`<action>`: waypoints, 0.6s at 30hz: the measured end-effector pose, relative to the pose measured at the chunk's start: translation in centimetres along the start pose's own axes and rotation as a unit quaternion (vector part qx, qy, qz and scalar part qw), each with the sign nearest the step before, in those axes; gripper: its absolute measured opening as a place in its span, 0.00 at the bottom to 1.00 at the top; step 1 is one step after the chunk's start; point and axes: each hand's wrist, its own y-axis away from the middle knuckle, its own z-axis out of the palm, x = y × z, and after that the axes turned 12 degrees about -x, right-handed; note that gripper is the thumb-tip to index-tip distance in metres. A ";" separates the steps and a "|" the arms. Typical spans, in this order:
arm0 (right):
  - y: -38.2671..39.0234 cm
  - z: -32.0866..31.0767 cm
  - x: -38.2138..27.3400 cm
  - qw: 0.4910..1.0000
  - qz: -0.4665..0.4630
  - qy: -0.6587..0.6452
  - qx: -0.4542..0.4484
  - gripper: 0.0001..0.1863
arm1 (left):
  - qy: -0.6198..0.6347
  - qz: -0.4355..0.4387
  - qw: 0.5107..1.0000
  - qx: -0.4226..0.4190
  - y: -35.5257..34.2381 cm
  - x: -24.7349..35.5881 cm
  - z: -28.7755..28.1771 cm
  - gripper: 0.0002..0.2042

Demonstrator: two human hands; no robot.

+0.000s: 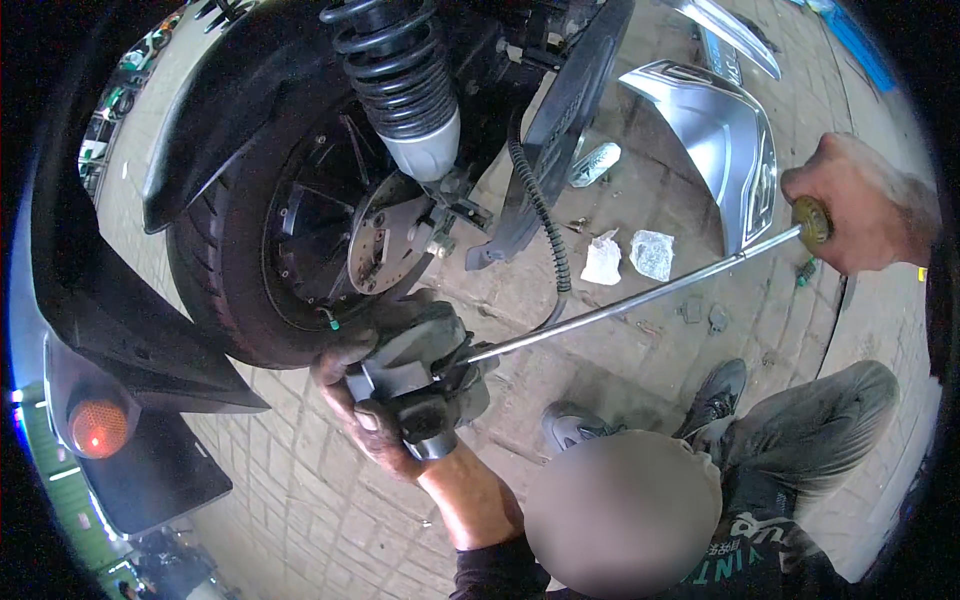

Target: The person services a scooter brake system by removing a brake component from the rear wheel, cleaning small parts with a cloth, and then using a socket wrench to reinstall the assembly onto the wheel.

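Note:
My left hand [385, 430], with dirty fingers, is closed around a dark metal brake caliper [420, 365] below the wheel's hub. A long screwdriver [630, 300] slants across the view, its tip in the caliper. At the right, my right hand [855, 200] grips the screwdriver's yellowish handle [812, 222]. Above the caliper are the black wheel [230, 280] with its brake disc [375, 255], a spring shock absorber [395, 80] and a ribbed hose [540, 210].
Black bodywork with an orange reflector [98, 428] fills the left. Silver panels [715, 130], crumpled paper pieces [600, 258] and small parts lie on the paving [650, 370] to the right. My bent leg [820, 420] and shoes [720, 395] show below, beside a blurred area.

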 end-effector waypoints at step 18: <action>-4.6 3.4 2.4 0.965 -0.123 0.079 0.219 0.14 | -0.205 0.008 0.979 0.018 -0.8 0.6 -1.7 0.24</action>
